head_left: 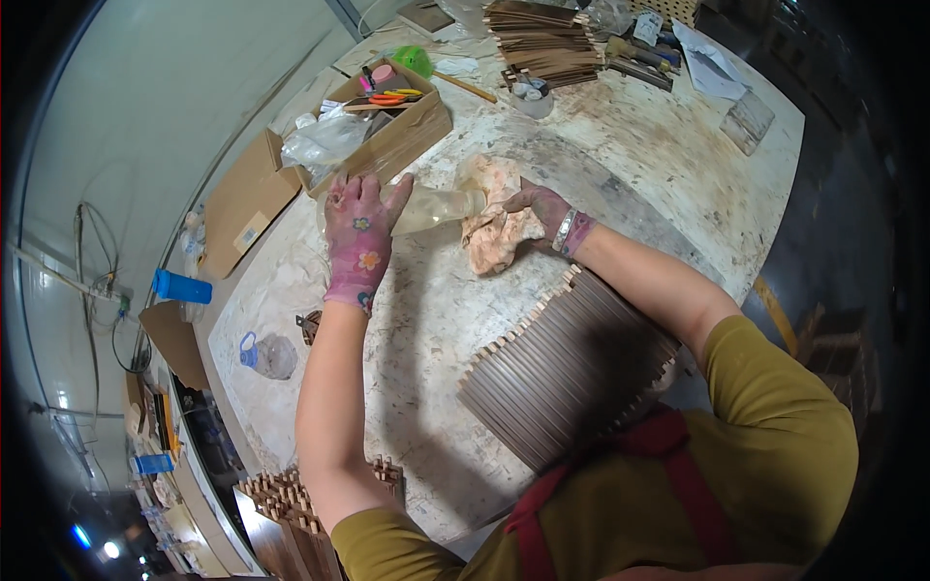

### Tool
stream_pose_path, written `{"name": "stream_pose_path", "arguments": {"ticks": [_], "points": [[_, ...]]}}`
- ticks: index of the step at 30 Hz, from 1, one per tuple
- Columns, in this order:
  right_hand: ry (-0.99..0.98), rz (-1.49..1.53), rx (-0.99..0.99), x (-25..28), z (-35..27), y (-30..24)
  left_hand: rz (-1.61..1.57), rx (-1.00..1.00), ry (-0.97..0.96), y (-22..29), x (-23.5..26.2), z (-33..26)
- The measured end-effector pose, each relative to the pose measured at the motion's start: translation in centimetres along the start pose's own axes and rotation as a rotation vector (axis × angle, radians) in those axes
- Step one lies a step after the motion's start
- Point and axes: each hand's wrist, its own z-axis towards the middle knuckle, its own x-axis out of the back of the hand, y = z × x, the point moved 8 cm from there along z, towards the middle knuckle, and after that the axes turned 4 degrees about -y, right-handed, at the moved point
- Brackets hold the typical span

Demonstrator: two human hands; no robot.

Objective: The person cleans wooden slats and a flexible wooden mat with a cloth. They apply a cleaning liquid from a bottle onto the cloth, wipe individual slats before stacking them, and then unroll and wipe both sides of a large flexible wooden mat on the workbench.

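Observation:
My left hand (362, 237), in a purple glove with printed flowers, grips a clear plastic bottle (432, 210) above the table. The bottle is tipped on its side, its neck pointing right and meeting a stained, crumpled rag (496, 228). That rag is bunched in my right hand (544, 210), whose glove is also purple, with a light band at the wrist. Part of the bottle's body is hidden behind my left hand. Nearer to me, below my right forearm, lies a row of dark brown wooden strips (572, 363) with pale pegs at their ends.
A cardboard box (412, 136) with tools and plastic bags stands at the far left. More brown strips (542, 44) are stacked at the back. A jug-like clear container (274, 357) rests on the left, and pegged wood pieces (281, 494) stand near my left elbow.

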Motion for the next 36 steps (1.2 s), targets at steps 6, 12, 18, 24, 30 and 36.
{"name": "stream_pose_path", "arguments": {"ticks": [6,12,18,24,30,36], "points": [[-0.100,-0.010,0.020,-1.8,-1.3,0.4,0.033,0.125,-0.078,-0.7,0.3,0.5],[0.147,-0.188,-0.045,-2.9,-4.0,-1.5,-0.060,0.185,-0.205,-1.1,-0.3,-1.2],[0.108,-0.117,-0.119,-0.8,-1.2,0.9,-0.294,0.240,-0.189,-0.8,-3.2,-3.4],[-0.104,0.037,-0.094,-1.8,6.2,-0.2,-0.790,0.471,0.113,-3.2,-9.2,-3.4],[-0.044,-0.376,0.179,-3.6,3.6,-2.9,-1.269,0.869,0.204,-5.3,-17.7,-4.5],[-0.359,0.090,0.213,-0.5,-0.9,-1.6,-1.235,0.977,0.062,-5.5,-19.0,-8.5]]}}
